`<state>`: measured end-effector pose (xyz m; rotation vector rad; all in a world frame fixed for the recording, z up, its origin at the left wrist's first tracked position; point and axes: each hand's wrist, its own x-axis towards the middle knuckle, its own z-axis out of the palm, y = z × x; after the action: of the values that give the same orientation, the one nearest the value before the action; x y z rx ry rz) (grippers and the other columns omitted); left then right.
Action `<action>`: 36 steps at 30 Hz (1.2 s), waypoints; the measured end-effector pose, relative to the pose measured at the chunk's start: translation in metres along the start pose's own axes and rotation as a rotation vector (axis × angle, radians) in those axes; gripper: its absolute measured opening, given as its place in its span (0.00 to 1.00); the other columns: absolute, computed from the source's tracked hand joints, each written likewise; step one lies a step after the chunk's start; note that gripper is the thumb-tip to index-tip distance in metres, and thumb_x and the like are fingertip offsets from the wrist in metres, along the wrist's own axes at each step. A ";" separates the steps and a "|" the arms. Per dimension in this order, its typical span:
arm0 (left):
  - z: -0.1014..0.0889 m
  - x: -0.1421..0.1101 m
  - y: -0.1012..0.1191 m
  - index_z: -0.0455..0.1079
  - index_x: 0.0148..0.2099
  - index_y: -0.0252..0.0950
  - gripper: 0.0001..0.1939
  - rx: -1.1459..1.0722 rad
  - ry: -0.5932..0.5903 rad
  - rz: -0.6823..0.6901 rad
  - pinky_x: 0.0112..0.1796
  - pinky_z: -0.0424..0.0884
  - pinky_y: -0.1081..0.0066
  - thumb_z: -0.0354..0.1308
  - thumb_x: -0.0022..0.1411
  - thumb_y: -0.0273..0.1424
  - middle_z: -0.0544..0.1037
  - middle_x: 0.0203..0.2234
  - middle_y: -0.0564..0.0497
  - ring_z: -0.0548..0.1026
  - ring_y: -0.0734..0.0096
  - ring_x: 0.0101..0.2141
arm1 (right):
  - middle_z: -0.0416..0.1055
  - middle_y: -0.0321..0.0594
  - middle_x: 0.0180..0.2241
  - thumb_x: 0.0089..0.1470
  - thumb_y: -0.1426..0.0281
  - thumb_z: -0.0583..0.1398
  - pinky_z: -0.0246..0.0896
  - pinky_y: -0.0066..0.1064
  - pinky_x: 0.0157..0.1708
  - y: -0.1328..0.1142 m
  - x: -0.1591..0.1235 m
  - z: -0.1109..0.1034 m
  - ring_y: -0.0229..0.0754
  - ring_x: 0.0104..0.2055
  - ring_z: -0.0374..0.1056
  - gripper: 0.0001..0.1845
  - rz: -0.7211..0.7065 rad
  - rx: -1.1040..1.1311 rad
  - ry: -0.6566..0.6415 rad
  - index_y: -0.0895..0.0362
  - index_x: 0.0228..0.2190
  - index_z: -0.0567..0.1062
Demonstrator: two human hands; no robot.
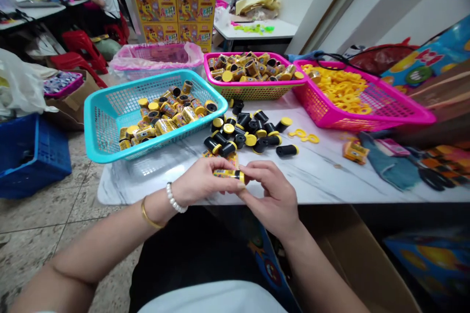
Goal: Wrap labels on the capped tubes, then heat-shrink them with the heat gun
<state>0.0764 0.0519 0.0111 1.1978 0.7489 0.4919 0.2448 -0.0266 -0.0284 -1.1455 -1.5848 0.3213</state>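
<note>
**Both hands closed on a labelled tube in front of the turquoise basket**

We hold one labelled tube (227,173) near the front edge of the marble-patterned bench (323,176), to the right of and nearer us than the turquoise basket (89,132). Our left hand (205,178) is closed around its body, thumb below and fingers above; our right hand (273,198) pinches its yellow-capped end, fingers curled.

The turquoise basket holds more labelled tubes. Just to its right lies a loose pile of black tubes (253,127) with yellow caps, with a few yellow ring pieces (304,136) past them. Beyond its right end is a pink basket (257,92) heaped with labelled tubes; farther right, a magenta basket (330,120) holds yellow ring pieces. Well to its right we see blue denim (389,166) and dark-handled scissors (435,176).

Behind the turquoise basket, the room has stacked yellow cartons (176,5) and, right of those, a white table (286,32) with wrapping on it. To its back left, a person (108,2) in a white top sits near red stools (84,49). Left of it, a blue crate (47,156) stands on the tiled floor (77,225).
</note>
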 end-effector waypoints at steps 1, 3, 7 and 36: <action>-0.001 0.003 0.006 0.79 0.36 0.31 0.12 0.036 -0.053 0.016 0.31 0.69 0.75 0.72 0.48 0.30 0.79 0.27 0.47 0.74 0.75 0.27 | 0.69 0.38 0.39 0.51 0.76 0.68 0.72 0.36 0.36 0.002 0.001 -0.002 0.38 0.33 0.69 0.19 -0.008 0.014 -0.005 0.48 0.44 0.76; -0.008 0.011 0.018 0.79 0.38 0.33 0.13 0.069 -0.152 0.020 0.29 0.70 0.75 0.71 0.49 0.32 0.80 0.29 0.46 0.76 0.72 0.27 | 0.69 0.38 0.39 0.49 0.76 0.69 0.72 0.35 0.33 0.006 0.004 -0.005 0.38 0.33 0.70 0.21 0.000 0.026 0.038 0.48 0.44 0.76; -0.026 0.026 0.021 0.78 0.42 0.33 0.21 -0.022 -0.218 -0.091 0.22 0.67 0.76 0.70 0.51 0.41 0.79 0.27 0.46 0.75 0.72 0.22 | 0.68 0.40 0.42 0.49 0.76 0.69 0.74 0.36 0.34 0.015 0.007 -0.003 0.40 0.36 0.70 0.24 -0.010 -0.056 0.105 0.48 0.47 0.75; -0.044 0.029 -0.006 0.68 0.35 0.33 0.30 -0.235 -0.312 -0.114 0.17 0.65 0.80 0.68 0.47 0.55 0.76 0.21 0.53 0.71 0.80 0.16 | 0.74 0.37 0.37 0.52 0.69 0.69 0.75 0.32 0.26 0.026 0.027 0.011 0.38 0.30 0.74 0.13 0.458 0.645 -0.205 0.46 0.41 0.82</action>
<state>0.0633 0.0987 -0.0095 0.9765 0.4740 0.2801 0.2502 0.0113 -0.0340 -0.9610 -1.2222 1.1907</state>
